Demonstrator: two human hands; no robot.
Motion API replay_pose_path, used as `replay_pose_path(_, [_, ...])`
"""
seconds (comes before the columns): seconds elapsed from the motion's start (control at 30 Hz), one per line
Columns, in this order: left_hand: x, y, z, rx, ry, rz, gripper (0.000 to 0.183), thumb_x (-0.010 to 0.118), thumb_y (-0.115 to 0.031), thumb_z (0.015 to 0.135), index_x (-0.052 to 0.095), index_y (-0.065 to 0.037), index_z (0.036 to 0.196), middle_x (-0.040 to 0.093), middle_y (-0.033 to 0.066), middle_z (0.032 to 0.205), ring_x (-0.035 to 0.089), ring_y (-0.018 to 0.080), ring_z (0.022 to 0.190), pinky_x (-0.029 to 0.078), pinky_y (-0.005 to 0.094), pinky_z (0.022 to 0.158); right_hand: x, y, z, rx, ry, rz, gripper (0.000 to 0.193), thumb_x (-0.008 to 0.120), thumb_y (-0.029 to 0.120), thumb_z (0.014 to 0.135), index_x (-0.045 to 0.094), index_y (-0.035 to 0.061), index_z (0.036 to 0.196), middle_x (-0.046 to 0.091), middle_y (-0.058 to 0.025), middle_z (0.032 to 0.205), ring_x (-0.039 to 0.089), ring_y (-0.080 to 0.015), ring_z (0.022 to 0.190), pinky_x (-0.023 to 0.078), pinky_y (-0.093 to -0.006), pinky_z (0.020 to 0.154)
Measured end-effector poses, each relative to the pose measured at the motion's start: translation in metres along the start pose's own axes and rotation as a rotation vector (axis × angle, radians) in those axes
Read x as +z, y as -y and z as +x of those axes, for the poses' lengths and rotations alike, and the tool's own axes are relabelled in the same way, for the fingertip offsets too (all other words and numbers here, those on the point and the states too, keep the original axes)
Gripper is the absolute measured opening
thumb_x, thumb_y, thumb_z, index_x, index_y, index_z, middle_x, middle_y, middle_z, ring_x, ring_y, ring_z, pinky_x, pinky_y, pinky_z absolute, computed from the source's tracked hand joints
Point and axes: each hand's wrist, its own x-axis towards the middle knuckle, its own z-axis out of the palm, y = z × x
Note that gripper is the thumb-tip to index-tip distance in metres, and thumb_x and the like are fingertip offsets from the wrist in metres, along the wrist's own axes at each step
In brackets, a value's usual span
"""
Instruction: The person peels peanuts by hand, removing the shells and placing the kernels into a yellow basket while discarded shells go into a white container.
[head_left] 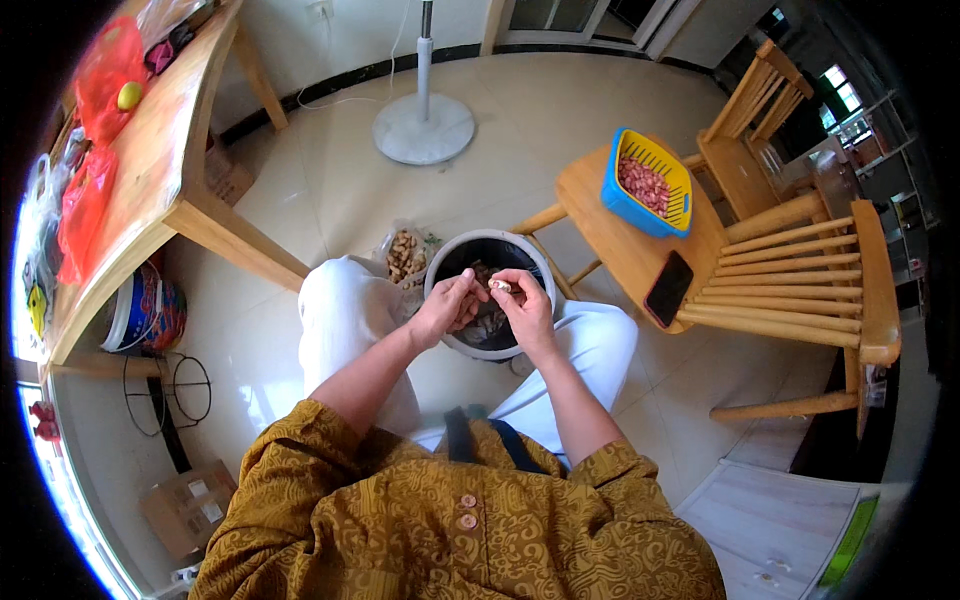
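Note:
Above a round bin [437, 268] lined with a black bag, my two hands are close together between my knees. My right hand [530, 312] pinches a small pale peanut shell [499, 285] between thumb and fingertips. The fingers of my left hand [447, 308] are curled, thumb pressed against them; what they hold, if anything, is hidden. Brown peanut shells [484, 272] show inside the bin, partly behind my hands. Just beyond my left knee, a clear bag of unshelled peanuts [405, 255] lies on the floor against the bin.
To the right, a wooden chair [590, 190] carries a blue and yellow basket [655, 222] of reddish shelled peanuts [644, 184] and a dark phone [669, 288]. A second chair [755, 110] stands behind. At left is a wooden table [150, 170]; ahead, a white round stand base [424, 130].

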Motion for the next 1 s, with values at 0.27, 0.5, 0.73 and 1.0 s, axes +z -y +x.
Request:
replay_pose_path(0.27, [-0.002, 0.004, 0.001, 0.008, 0.12, -0.286, 0.027, 0.05, -0.04, 0.094, 0.052, -0.014, 0.086, 0.048, -0.0038, 0.068, 0.039, 0.0047, 0.052, 0.027, 0.0179, 0.043, 0.006, 0.007, -0.002, 0.113, 0.113, 0.151, 0.011, 0.062, 0.01, 0.087, 0.063, 0.0027, 0.096, 0.058, -0.0005, 0.083, 0.056, -0.0078, 0.074, 0.047, -0.0225, 0.067])
replay_pose_path(0.5, [0.002, -0.001, -0.004, 0.027, 0.159, -0.268, 0.024, 0.054, -0.036, 0.093, 0.052, -0.012, 0.088, 0.049, -0.005, 0.071, 0.036, 0.0024, 0.052, 0.024, 0.0167, 0.043, 0.0, -0.001, -0.002, 0.48, 0.177, 0.796, 0.012, 0.057, 0.013, 0.09, 0.061, 0.005, 0.098, 0.056, 0.003, 0.077, 0.051, -0.0059, 0.07, 0.046, -0.0225, 0.069])
replay_pose_path(0.73, [0.001, 0.0, -0.005, 0.046, 0.2, -0.31, 0.018, 0.052, -0.029, 0.094, 0.054, -0.012, 0.093, 0.051, -0.004, 0.075, 0.036, 0.0028, 0.054, 0.024, 0.0163, 0.044, -0.013, -0.005, 0.005, 0.601, 0.089, 0.991, 0.011, 0.055, 0.015, 0.092, 0.061, 0.0059, 0.097, 0.054, 0.0027, 0.075, 0.051, -0.0068, 0.067, 0.048, -0.0243, 0.07])
replay_pose_path(1.0, [0.0, -0.004, -0.004, -0.034, 0.096, -0.439, 0.015, 0.05, -0.025, 0.095, 0.054, -0.011, 0.097, 0.056, -0.0021, 0.084, 0.036, 0.0032, 0.056, 0.024, 0.0165, 0.043, 0.001, -0.016, 0.003, -0.226, -0.149, -0.507, 0.032, 0.059, 0.01, 0.086, 0.059, 0.0046, 0.117, 0.053, -0.0089, 0.106, 0.057, -0.0191, 0.083, 0.05, -0.029, 0.077])
